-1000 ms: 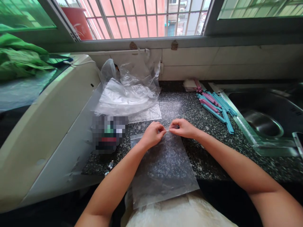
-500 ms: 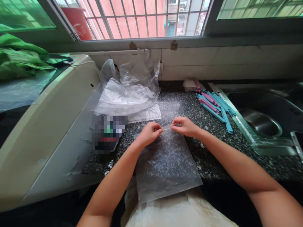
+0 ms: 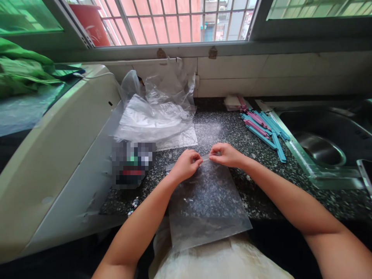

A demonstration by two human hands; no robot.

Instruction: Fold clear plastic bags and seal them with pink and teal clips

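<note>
Fingers [image 3: 198, 159] of my left hand [image 3: 186, 164] are pinching the upper edge of a clear plastic bag [image 3: 207, 197], thumb pressed against index. Fingers of my right hand [image 3: 226, 155] nip the same edge just beside them, with a short stretch of its pale strip showing between the two grips. On my head feed I take that bag as the middle of the dial, with twelve toward the window [image 3: 174, 21]. It spreads over the speckled tabletop [image 3: 210, 133], below both hands, and its lower end hangs past the near edge, above pale cloth [image 3: 223, 261] at six.

At eleven I see a heap of crumpled clear plastic [image 3: 157, 118]. At ten, near my left forearm, a dark packet [image 3: 133, 164] is broken into coloured squares, so I can't read its label. Small shiny bits [image 3: 134, 203] lie at nine, close to that forearm.

Toward one, blue and pink plastic strips [image 3: 264, 126] lie crossed in a loose pile, a small pale packet [image 3: 231, 103] just beyond them. The sink [image 3: 300, 157] sits at two. Far off at ten, green fabric [image 3: 23, 73] rests above a cream-coloured unit [image 3: 69, 112]. Outside at eleven, a red bucket [image 3: 91, 27] carries white marks, too blurred for me to make out.
</note>
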